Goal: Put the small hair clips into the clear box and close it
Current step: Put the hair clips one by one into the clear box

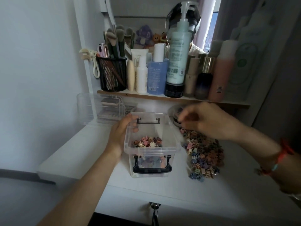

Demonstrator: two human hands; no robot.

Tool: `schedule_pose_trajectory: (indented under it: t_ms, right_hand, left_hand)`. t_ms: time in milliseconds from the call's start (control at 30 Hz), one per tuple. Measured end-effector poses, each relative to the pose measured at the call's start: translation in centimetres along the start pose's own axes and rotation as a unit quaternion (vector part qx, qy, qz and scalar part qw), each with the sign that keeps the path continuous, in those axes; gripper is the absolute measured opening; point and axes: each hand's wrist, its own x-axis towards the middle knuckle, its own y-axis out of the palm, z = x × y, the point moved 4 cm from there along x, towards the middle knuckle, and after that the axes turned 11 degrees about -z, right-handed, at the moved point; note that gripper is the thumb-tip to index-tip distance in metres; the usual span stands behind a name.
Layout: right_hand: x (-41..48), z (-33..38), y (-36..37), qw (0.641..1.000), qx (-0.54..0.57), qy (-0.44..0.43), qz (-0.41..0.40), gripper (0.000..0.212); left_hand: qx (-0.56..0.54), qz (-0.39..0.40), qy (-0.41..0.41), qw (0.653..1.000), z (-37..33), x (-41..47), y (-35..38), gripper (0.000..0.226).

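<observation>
On the white tabletop (pixel 211 193) the clear box (pixel 151 151) stands open, with a thin layer of clips on its floor. Most of the small hair clips (pixel 203 157) lie in a loose pile just to its right. The left hand (pixel 121 134) grips the box's left wall, fingers curled over the rim, and this should stop the box sliding. The right hand (pixel 203 121) hangs blurred over the far end of the pile with its fingers curled down, and I cannot tell whether it pinches any clips. A hurried scoop would likely scatter clips across the tabletop or off its near edge. Clips carried loosely could drop short of the rim.
</observation>
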Motion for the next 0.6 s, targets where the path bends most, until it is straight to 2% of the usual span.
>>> schedule_pose_trajectory:
  t_ms: [100,200,401,501,601]
  right_hand:
    - [-1.7,-1.5,2.4,0.988,-0.105,-0.005,0.113,0.015]
    - [-2.4,-2.2,3.6,0.976,-0.184,0.0,0.117,0.017]
    - [-2.1,-2.7,4.9,0.974,-0.188,0.007,0.129,0.019]
    - [-1.2,-2.3,3.4,0.989,-0.122,0.023,0.085,0.012]
    - [0.2,-0.6,1.2,0.993,0.1,0.061,-0.03,0.005]
  left_hand:
    - [0.001,0.0,-0.004,1.0,0.1,0.0,0.0,0.025]
    - [0.007,-0.006,-0.005,1.0,0.0,0.0,0.1,0.025]
    - [0.002,-0.01,-0.007,1.0,-0.1,-0.1,0.1,0.026]
    - [-0.001,-0.008,-0.002,1.0,-0.1,-0.1,0.1,0.026]
    - [0.007,-0.006,-0.001,1.0,-0.1,-0.2,0.0,0.026]
